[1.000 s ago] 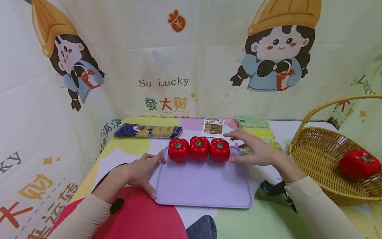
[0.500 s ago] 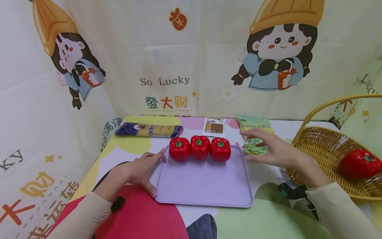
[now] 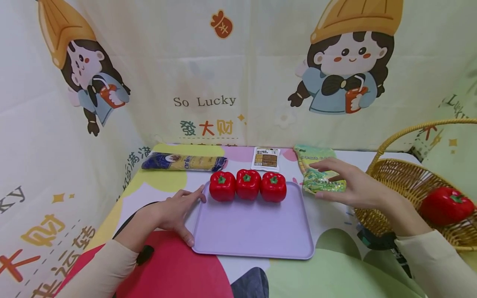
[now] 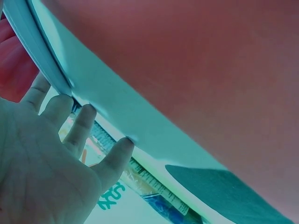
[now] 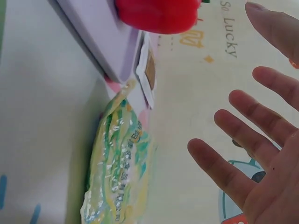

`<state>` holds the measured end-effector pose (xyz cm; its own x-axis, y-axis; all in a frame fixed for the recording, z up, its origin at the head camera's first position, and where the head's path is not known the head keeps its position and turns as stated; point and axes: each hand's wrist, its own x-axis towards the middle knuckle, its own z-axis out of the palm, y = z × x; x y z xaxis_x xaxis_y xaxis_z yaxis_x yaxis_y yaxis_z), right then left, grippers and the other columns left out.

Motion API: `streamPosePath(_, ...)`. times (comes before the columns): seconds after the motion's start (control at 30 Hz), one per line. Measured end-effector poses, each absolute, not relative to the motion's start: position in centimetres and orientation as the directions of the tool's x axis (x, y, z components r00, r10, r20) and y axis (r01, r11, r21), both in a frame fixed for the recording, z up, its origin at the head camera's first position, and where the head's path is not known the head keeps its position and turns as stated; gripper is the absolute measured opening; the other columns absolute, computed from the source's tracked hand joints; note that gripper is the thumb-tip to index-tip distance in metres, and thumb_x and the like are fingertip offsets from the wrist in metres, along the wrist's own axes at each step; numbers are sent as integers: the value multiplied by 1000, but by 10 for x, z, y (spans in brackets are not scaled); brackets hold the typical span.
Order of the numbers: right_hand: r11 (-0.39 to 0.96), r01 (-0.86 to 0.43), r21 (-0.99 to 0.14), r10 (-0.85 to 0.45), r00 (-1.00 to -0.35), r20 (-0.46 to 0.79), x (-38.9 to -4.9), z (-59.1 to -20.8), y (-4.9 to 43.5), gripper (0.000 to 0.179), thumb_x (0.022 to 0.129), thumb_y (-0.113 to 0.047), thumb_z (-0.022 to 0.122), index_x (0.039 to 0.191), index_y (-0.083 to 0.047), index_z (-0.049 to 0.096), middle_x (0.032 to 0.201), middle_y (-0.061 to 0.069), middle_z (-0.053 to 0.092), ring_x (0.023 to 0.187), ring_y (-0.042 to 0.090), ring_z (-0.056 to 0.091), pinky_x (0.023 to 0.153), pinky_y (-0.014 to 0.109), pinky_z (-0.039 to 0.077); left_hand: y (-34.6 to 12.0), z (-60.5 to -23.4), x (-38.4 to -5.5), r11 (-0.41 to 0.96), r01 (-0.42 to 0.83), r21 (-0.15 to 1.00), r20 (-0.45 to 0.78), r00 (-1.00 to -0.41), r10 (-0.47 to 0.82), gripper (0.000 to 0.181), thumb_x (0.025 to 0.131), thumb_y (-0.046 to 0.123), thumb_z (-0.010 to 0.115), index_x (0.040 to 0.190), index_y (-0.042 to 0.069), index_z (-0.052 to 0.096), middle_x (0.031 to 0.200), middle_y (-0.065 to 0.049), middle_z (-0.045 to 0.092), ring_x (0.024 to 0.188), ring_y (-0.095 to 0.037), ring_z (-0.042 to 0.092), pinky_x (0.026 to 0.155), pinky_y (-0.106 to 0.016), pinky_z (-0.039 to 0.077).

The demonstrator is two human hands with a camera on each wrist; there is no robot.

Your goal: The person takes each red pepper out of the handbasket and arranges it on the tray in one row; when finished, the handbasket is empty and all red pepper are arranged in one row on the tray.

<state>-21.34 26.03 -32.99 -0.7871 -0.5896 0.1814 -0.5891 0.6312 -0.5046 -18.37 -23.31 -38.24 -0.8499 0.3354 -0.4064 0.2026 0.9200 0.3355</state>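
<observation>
Three red bell peppers stand in a row along the far side of a lilac tray. My left hand rests at the tray's left edge, fingers and thumb spread along the rim. In the left wrist view its fingertips lie close to the tray's rim. To the right of the tray, my right hand hovers with loosely bent fingers, holding nothing. From the head camera it partly covers a green-yellow plastic packet. Another red bell pepper lies in a wicker basket at the far right.
Behind the tray lie a long blue-and-yellow packet and a small white-and-brown packet. The basket's tall handle arches up on the right. A printed cloth hangs at the back and sides.
My right hand has moved away from the rightmost bell pepper on the tray, rightward toward the basket. The left hand and the peppers have stayed in place.
</observation>
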Motion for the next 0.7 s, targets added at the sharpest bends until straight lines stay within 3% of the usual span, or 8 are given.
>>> streamPosePath(0.3,652,-578,-492,-574,-799,178,-205,-323,269,67,89,-34,82,148,-24,52,146,7,55,129,31,54,92,62,54,-236,-383,-186,923,226,312,-391,-855,341,139,43,71,94,158,30,27,153,-13,35,141,-35,37,94,-68,49)
streamPosePath(0.7,690,-575,-439,-550,-811,199,-191,-310,280,66,89,-31,82,147,-28,52,147,4,53,119,24,60,89,41,57,-234,-380,-182,916,208,344,-401,-849,343,140,44,68,95,159,28,26,155,-13,34,141,-35,35,96,-67,48)
